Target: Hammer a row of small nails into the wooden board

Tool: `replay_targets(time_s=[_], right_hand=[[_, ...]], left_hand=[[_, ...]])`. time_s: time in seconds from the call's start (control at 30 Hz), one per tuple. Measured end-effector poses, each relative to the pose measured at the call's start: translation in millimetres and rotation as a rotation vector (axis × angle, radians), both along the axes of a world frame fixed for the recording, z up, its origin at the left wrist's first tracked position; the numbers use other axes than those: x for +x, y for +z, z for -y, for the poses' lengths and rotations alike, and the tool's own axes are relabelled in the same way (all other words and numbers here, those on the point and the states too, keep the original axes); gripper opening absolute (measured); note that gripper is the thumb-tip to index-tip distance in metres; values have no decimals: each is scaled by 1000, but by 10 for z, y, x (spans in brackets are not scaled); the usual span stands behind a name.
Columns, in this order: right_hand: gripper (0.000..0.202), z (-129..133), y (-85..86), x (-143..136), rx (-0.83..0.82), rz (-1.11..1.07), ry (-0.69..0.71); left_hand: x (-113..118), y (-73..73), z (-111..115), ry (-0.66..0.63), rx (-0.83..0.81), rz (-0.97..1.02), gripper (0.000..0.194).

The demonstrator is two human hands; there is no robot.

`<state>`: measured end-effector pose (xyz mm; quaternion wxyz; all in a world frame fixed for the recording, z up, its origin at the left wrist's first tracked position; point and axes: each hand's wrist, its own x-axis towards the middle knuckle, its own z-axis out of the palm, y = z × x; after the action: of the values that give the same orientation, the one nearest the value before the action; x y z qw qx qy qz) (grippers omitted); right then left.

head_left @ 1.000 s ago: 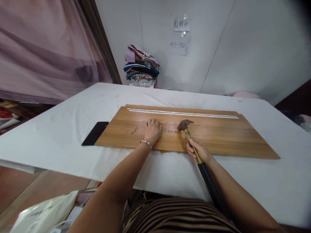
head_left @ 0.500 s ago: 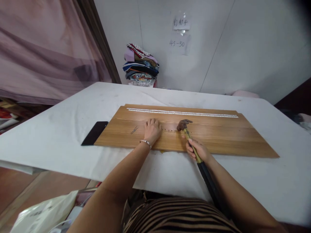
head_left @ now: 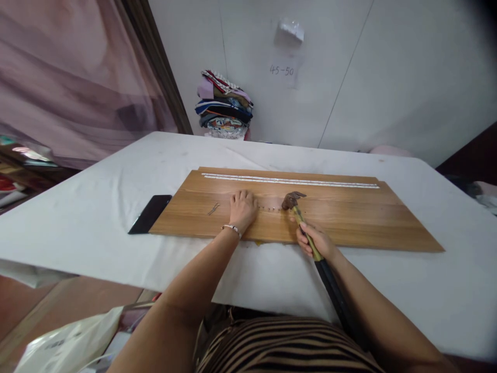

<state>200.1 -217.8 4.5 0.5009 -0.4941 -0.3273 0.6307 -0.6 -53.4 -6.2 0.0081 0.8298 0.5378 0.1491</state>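
My right hand (head_left: 316, 240) grips a claw hammer (head_left: 318, 257) partway up its handle, which is yellow above and black below. The rusty head rests on or just over a brown wooden board (head_left: 361, 217). Beside the head, a short row of small nails (head_left: 269, 209) runs left toward my other hand. My left hand (head_left: 243, 208) lies flat on the board, fingers forward and a little apart, with a bracelet at the wrist. A few loose nails (head_left: 213, 209) lie on the wood to its left.
Two white measuring strips (head_left: 291, 181) run along the board's far side. A black phone-like slab (head_left: 150, 214) touches its left end. White cloth covers the table (head_left: 97, 207). Folded fabrics (head_left: 225, 106) are stacked behind it by the wall, and a pale bag (head_left: 70, 339) sits below left.
Both hands and the hammer stay almost in place. The upper paper on the wall has curled up, hiding its writing. The whole view has shifted very slightly.
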Motion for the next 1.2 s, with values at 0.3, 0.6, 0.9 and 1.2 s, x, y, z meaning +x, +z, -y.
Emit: replay_targets(time_s=[0.3,0.6,0.9,1.2], right_hand=[[56,-13,-30,10,4,-36,-14],[52,-1,5,-14,18,-13,-27],[57,-11,-13,-5,22,-12,-14],[55,-9,17,-10,-5,-17,-6]], left_hand=[[-7,-12,-9,0,5,3,28],[1,8,3,1,-6,8,29],[-2,-3,-6,6,-6,7,30],[-4,-7,-6,6,-4,0,30]])
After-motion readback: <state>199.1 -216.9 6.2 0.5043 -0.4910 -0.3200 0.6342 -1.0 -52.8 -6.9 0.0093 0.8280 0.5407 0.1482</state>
